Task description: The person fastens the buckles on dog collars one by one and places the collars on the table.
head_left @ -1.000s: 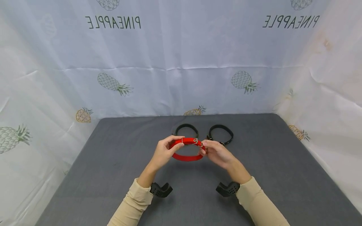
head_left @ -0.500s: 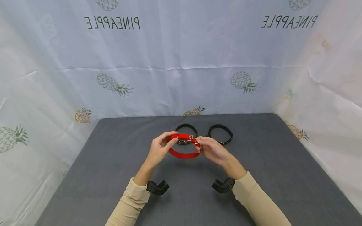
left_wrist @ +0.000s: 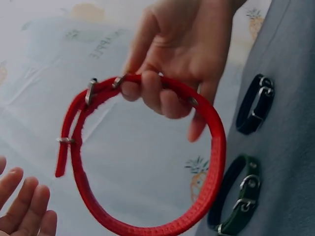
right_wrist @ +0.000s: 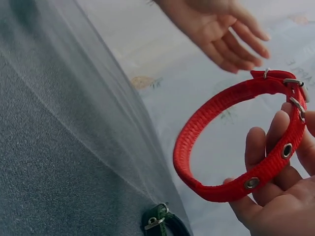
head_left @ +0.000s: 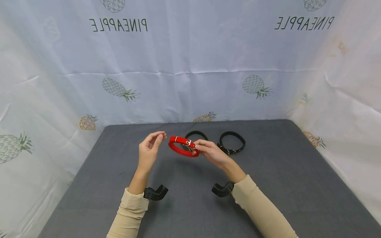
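A red buckled collar [head_left: 180, 140] with metal eyelets is held up above the table, fastened into a ring. My right hand [head_left: 212, 153] pinches it beside the buckle, fingers inside the loop in the right wrist view. Its strap tip passes through a metal keeper on the left side. My left hand [head_left: 148, 150] is raised just left of the collar, apart from it, with relaxed fingers and nothing between them. Behind the red collar lies a dark green collar [left_wrist: 241, 196], partly covered by it in the head view. A black collar [head_left: 232, 133] rests to its right.
The grey table [head_left: 119, 185] runs back to a pale curtain [head_left: 184, 49] printed with pineapples, which also closes in both sides. A black wrist camera mount [head_left: 156, 193] sits on the left wrist, another mount [head_left: 222, 189] on the right.
Both hands gripped the red collar before; the left hand has let go and moved left. My right hand has carried the collar leftward and slightly up. The two dark collars have stayed put.
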The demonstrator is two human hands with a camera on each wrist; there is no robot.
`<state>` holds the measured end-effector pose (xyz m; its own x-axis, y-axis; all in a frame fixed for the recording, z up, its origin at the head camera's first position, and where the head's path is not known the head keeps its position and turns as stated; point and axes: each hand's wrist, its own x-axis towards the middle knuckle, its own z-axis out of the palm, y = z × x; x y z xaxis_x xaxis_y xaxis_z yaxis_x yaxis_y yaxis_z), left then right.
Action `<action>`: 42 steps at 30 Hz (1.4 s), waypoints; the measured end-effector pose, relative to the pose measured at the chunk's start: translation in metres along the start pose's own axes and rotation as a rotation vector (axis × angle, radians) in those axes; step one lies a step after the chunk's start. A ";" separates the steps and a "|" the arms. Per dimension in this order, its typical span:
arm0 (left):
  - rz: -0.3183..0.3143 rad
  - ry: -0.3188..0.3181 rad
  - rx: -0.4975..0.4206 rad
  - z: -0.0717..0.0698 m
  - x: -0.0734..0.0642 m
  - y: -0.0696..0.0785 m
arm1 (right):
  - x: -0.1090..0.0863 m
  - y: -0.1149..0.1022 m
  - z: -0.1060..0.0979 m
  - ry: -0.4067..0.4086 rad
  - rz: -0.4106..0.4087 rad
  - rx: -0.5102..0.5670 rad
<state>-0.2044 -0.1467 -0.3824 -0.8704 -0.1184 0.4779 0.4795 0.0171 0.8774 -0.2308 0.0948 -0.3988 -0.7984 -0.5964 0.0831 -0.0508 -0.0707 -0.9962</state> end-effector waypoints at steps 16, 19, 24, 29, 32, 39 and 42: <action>-0.005 0.200 0.008 -0.028 0.007 0.006 | 0.046 0.032 0.043 0.221 -0.205 -0.525; 0.005 0.219 -0.019 -0.032 0.008 0.007 | 0.052 0.038 0.050 0.262 -0.233 -0.603; 0.031 0.224 -0.066 -0.035 0.009 0.008 | 0.063 0.048 0.057 0.308 -0.238 -0.711; 0.023 0.229 -0.073 -0.035 0.010 0.008 | 0.073 0.053 0.061 0.342 -0.242 -0.755; 0.019 0.234 -0.067 -0.035 0.010 0.009 | 0.079 0.054 0.065 0.349 -0.238 -0.788; 0.016 0.249 -0.068 -0.037 0.011 0.009 | 0.088 0.055 0.074 0.358 -0.178 -0.853; 0.013 0.253 -0.059 -0.039 0.011 0.009 | 0.091 0.057 0.077 0.369 -0.156 -0.866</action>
<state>-0.2054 -0.1861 -0.3710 -0.8119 -0.3632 0.4571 0.5027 -0.0367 0.8637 -0.2603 -0.0250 -0.4456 -0.8763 -0.3299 0.3511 -0.4815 0.5769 -0.6598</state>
